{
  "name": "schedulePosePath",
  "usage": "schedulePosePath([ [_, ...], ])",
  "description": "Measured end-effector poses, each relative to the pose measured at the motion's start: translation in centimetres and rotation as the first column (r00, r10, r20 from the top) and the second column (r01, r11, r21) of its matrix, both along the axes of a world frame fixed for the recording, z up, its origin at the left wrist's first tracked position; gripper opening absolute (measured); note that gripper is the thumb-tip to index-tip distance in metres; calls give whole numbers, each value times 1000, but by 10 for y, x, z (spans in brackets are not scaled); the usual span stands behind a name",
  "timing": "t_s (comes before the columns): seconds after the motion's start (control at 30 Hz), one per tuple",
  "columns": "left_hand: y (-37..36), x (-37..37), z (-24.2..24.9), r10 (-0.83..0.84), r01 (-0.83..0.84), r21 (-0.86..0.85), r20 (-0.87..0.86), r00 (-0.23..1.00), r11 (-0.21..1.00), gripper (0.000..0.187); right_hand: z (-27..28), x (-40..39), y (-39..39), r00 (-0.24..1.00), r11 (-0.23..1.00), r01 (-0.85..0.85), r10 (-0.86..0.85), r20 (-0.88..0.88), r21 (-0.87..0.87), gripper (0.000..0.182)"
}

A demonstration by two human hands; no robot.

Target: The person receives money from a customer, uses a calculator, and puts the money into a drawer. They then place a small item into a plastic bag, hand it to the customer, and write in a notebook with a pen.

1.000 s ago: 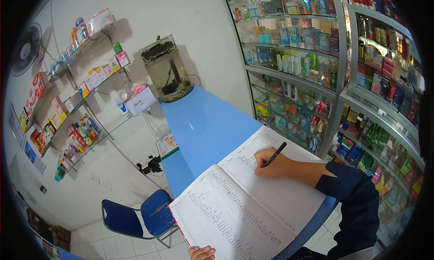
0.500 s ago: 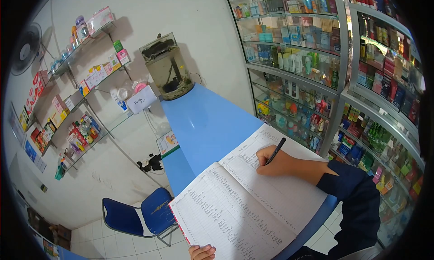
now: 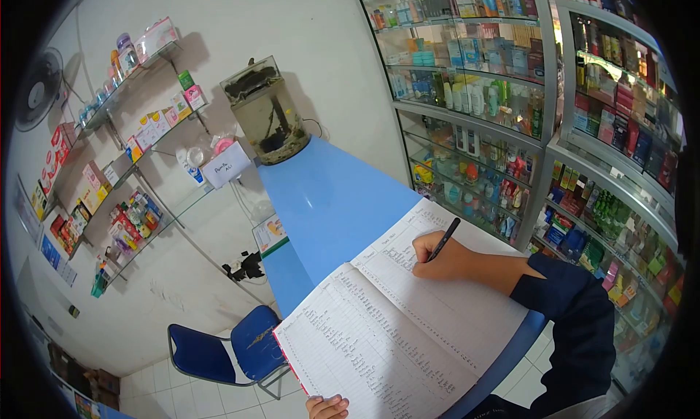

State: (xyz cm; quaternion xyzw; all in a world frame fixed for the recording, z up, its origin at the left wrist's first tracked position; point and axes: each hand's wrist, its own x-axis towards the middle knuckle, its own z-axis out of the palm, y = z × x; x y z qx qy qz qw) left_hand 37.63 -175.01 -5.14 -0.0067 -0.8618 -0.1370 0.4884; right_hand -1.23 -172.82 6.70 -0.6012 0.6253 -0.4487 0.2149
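Observation:
An open ledger (image 3: 364, 331) with handwritten lists on both pages lies on the blue counter. My right hand (image 3: 440, 256) is closed around a black pen (image 3: 443, 240), its side resting on the right-hand page near the upper written lines. The pen's tip is hidden by the fingers. At the lower left edge of the book, my left hand (image 3: 327, 407) shows only its curled fingers, which hold the ledger's edge from the near side.
The blue counter (image 3: 332, 193) runs back to a small fish tank (image 3: 270, 116) by the wall. A blue chair (image 3: 226, 350) stands left of the book. Glass cabinets (image 3: 474, 120) full of products line the right; shelves (image 3: 131, 160) hang on the left wall.
The camera view has shifted slightly. My right hand stays at nearly the same place on the page with the pen, and my left hand has not visibly moved.

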Motion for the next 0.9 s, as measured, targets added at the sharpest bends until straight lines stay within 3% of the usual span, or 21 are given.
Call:
schedulePosePath([
  [0.23, 8, -7, 1, 24, -20, 48, -92, 995, 999, 29, 5, 0, 1, 1000, 999, 14, -15, 16, 51, 28],
  [0.33, 8, 0, 0, 22, -22, 94, -4, 1000, 995, 30, -3, -3, -2, 1000, 1000, 2, -2, -22, -9, 28],
  [0.9, 10, -9, 3, 72, -68, 47, -98, 993, 997, 27, -4, -4, -2, 1000, 1000, 9, -9, 21, -20, 29],
])
